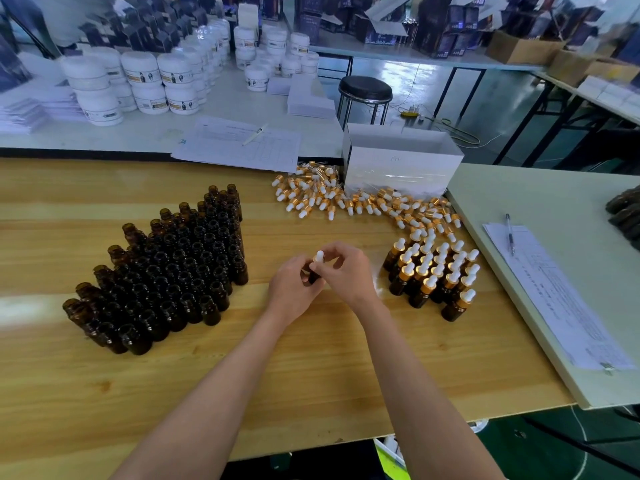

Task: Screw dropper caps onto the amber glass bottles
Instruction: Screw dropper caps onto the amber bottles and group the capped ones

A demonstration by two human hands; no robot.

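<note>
Step in hand: threading a cap, held just above the worktop (242,375). The left hand (293,287) grips one amber bottle (313,277) upright. The right hand (346,271) has its fingers (333,251) pinched round the dropper cap (319,256). The next move likely calls for turning until seated, then standing the bottle with the capped group (436,275), right of the uncapped bottles (166,271).

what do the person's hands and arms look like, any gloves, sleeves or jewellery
Both are bare. The left hand and the right hand wear no gloves, and no ring shows. The left forearm and right forearm carry no sleeve, watch or bracelet as far as the frame's lower edge.
</note>
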